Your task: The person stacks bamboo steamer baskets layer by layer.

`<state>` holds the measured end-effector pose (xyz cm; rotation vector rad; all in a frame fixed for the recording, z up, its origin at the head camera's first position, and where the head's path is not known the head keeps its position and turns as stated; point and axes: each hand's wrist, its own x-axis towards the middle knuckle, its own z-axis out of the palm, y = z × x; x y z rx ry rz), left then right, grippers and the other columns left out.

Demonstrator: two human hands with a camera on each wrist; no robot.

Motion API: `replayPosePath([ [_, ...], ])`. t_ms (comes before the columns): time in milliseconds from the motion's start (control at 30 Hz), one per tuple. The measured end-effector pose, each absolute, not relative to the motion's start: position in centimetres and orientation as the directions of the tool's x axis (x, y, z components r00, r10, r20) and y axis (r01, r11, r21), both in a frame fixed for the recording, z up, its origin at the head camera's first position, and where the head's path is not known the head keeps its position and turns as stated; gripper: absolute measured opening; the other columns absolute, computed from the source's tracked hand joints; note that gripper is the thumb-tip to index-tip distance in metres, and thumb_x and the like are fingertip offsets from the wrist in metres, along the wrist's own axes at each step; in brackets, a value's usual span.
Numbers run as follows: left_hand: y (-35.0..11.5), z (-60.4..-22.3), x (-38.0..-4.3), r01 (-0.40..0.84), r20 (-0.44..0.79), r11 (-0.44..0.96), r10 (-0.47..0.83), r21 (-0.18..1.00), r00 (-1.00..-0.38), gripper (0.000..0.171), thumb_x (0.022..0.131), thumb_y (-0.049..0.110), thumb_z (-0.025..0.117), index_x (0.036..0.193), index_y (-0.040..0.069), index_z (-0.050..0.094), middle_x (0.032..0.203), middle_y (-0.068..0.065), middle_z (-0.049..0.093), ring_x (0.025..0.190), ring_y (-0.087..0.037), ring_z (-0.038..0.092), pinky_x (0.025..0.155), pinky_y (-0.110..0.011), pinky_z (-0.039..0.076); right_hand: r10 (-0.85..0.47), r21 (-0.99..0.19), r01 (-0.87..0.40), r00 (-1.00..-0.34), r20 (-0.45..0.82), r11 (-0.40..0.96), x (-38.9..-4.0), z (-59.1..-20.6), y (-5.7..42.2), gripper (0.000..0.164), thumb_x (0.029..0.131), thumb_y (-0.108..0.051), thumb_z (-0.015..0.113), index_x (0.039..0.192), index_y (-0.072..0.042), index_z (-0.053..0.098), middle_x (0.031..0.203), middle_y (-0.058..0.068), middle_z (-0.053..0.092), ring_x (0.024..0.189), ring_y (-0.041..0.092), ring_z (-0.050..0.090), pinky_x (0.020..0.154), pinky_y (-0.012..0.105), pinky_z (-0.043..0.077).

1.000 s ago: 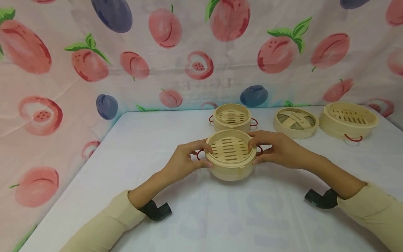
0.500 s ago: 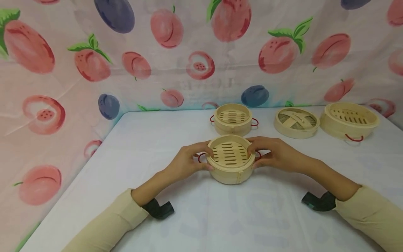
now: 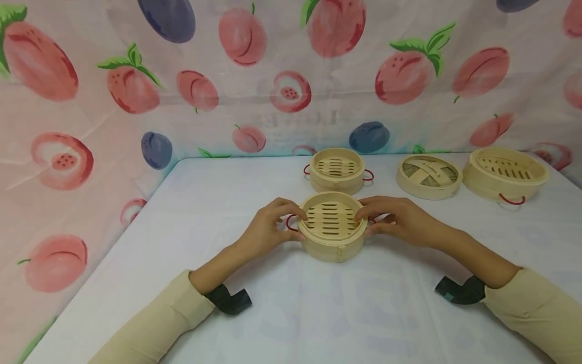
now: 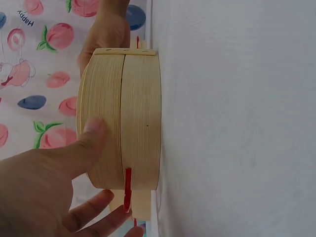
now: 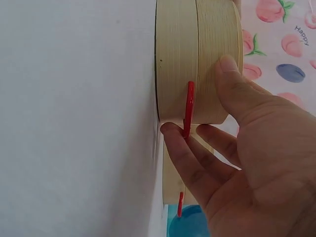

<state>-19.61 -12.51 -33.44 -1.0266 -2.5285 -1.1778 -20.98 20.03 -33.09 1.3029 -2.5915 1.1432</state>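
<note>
A small round bamboo steamer basket [image 3: 333, 248] with a slatted floor and red side handles stands upright on the white table, between both hands. My left hand [image 3: 263, 227] grips its left side, thumb on the outer wall and index finger over the rim. On the right side my right hand [image 3: 404, 220] pinches it the same way. In the left wrist view the left thumb presses the basket wall [image 4: 140, 113] above a red handle [image 4: 128, 190]. The right wrist view shows the right thumb on the wall, with other fingers near the red handle [image 5: 189, 106].
Directly behind stands a similar small steamer basket [image 3: 337, 185] with red handles. Farther right lie a woven bamboo lid [image 3: 427, 177] and a larger steamer basket [image 3: 488, 184]. The white table [image 3: 291, 313] meets a fruit-printed cloth [image 3: 245, 101] at the back and left.
The basket in my hands has come slightly nearer to me and lower, and covers less of the basket behind it. Both hands keep their hold on it.
</note>
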Motion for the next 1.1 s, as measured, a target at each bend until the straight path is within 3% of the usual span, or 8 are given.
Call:
replayPosePath([
  [167,-12.5,-33.3,-19.4,0.646,0.421,0.458,0.504,0.61,-0.754,0.035,0.072,0.018,0.084,0.105,0.013,0.071,0.109,-0.002,0.059,0.102,-0.015,0.054,0.079,-0.044,0.049,-0.684,-0.569,-0.726,-0.639,0.351,0.387,-21.0,-33.2,20.0,0.033,0.081,-0.011,0.075,0.113,-0.021,0.069,0.124,0.006,0.061,0.112,0.017,0.056,0.069,0.027,0.055],
  [400,-12.6,-33.4,-19.4,0.638,0.424,0.452,0.49,0.624,-0.762,0.03,0.076,0.018,0.081,0.105,0.015,0.073,0.111,-0.001,0.061,0.104,-0.015,0.055,0.079,-0.045,0.048,-0.671,-0.573,-0.719,-0.65,0.356,0.393,-21.0,-33.3,19.8,0.039,0.078,-0.014,0.079,0.115,-0.018,0.067,0.115,-0.003,0.065,0.086,0.012,0.066,0.066,0.025,0.055],
  [867,-12.9,-33.5,-20.0,0.615,0.378,0.429,0.517,0.662,-0.768,0.025,0.08,0.017,0.078,0.105,0.017,0.072,0.118,0.001,0.062,0.111,-0.014,0.054,0.08,-0.045,0.048,-0.666,-0.602,-0.695,-0.666,0.335,0.392,-21.2,-33.7,19.9,0.045,0.076,-0.021,0.081,0.118,-0.018,0.065,0.104,-0.007,0.068,0.078,0.008,0.066,0.066,0.027,0.055],
  [1100,-13.3,-34.2,-20.5,0.53,0.316,0.354,0.509,0.771,-0.801,0.032,0.08,0.016,0.078,0.111,0.017,0.071,0.122,0.004,0.062,0.116,-0.012,0.052,0.086,-0.045,0.046,-0.692,-0.632,-0.657,-0.676,0.253,0.411,-21.3,-33.0,20.1,0.046,0.078,-0.023,0.079,0.121,-0.019,0.064,0.105,-0.007,0.067,0.084,0.009,0.066,0.073,0.028,0.055],
])
